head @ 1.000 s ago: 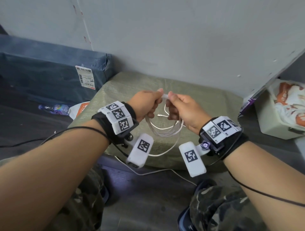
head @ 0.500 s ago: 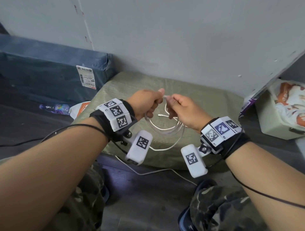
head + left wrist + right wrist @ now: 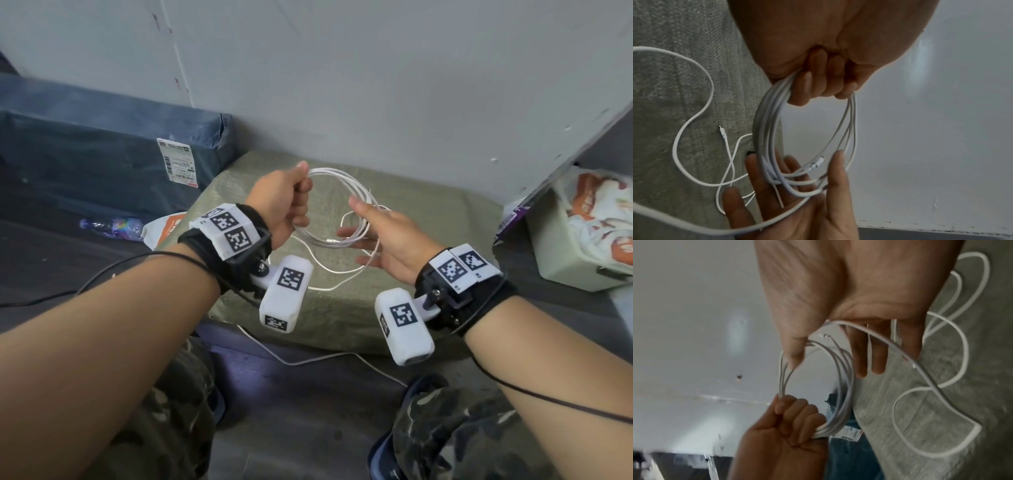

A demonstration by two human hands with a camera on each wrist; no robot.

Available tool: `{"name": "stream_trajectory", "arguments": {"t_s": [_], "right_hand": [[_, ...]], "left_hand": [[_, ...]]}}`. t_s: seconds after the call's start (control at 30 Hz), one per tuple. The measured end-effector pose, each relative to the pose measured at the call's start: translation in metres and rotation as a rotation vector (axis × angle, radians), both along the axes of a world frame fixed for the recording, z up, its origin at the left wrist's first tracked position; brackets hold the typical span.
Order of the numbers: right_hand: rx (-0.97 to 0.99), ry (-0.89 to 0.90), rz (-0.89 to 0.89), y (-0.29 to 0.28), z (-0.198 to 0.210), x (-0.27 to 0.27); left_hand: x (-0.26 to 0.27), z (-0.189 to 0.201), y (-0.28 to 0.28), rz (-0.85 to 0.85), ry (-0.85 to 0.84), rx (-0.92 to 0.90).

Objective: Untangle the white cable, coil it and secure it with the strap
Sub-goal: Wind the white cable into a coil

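Above the green sack (image 3: 404, 219), the left hand (image 3: 279, 202) grips the white cable (image 3: 346, 181) coil's left edge in a fist — the loops reach right onto the open right hand (image 3: 387, 240), fingers straight inside them; loose tail trails nearer.

Your white cable (image 3: 346, 185) is gathered into several round loops held upright in the air, bunched tight at one side and spreading at the other. One small connector (image 3: 819, 160) lies among the loops. A loose tail (image 3: 329, 270) trails down in curves onto the green woven surface.
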State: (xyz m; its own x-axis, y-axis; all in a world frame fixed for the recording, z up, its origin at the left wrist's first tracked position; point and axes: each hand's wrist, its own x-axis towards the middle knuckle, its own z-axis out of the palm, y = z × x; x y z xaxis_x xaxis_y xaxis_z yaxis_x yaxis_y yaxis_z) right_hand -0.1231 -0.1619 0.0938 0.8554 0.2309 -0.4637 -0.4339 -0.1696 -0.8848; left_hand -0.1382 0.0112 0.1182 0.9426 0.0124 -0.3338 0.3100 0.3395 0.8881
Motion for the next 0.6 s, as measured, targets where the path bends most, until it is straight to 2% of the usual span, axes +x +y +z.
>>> {"name": "stream_trajectory", "arguments": {"t_s": [0.07, 0.17, 0.27, 0.33, 0.43, 0.53, 0.6], "right_hand": [[0.102, 0.029, 0.03, 0.002, 0.002, -0.004], [0.228, 0.01, -0.013, 0.004, 0.003, -0.005], [0.22, -0.046, -0.042, 0.005, 0.002, -0.005], [0.082, -0.139, 0.006, 0.004, 0.002, -0.003], [-0.272, -0.338, 0.211, 0.004, 0.004, -0.003], [-0.563, -0.5, 0.459, 0.004, 0.011, -0.008], [-0.692, -0.561, 0.588, 0.005, 0.014, -0.013]], "left_hand": [[-0.001, -0.001, 0.0, -0.018, 0.0, 0.019], [-0.001, -0.006, 0.0, -0.071, 0.017, 0.092], [-0.003, -0.011, 0.0, -0.116, 0.072, 0.162], [-0.005, -0.012, -0.001, -0.132, 0.107, 0.225], [-0.007, -0.014, -0.004, -0.173, 0.138, 0.352], [-0.008, -0.017, -0.009, -0.317, 0.038, 0.564], [-0.012, -0.019, -0.014, -0.439, -0.023, 0.654]]}}
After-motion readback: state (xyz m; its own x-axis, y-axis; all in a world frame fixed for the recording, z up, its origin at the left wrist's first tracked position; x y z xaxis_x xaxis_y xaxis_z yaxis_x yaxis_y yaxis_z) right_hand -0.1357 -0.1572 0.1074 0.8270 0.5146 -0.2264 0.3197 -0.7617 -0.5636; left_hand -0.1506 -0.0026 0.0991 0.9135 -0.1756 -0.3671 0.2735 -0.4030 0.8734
